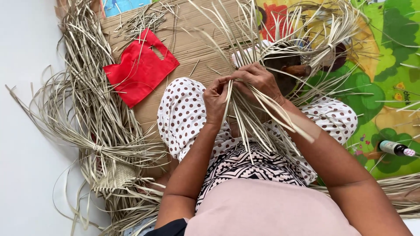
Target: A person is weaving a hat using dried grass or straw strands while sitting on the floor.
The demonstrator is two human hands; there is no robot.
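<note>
My left hand (215,99) and my right hand (259,81) meet over my lap, both pinching pale dried palm-leaf strips (245,118) of a woven piece. The loose strip ends fan down toward my body and up past my fingers. The piece's woven part lies under my right hand and is mostly hidden. My knees are covered by white cloth with brown dots (183,113).
A red cloth bag (140,67) lies on brown cardboard (192,43) at upper left. A big tied bundle of dried strips (98,131) sprawls at left on the white floor. A colourful play mat (389,65) is at right, with a small dark bottle (396,148) on it.
</note>
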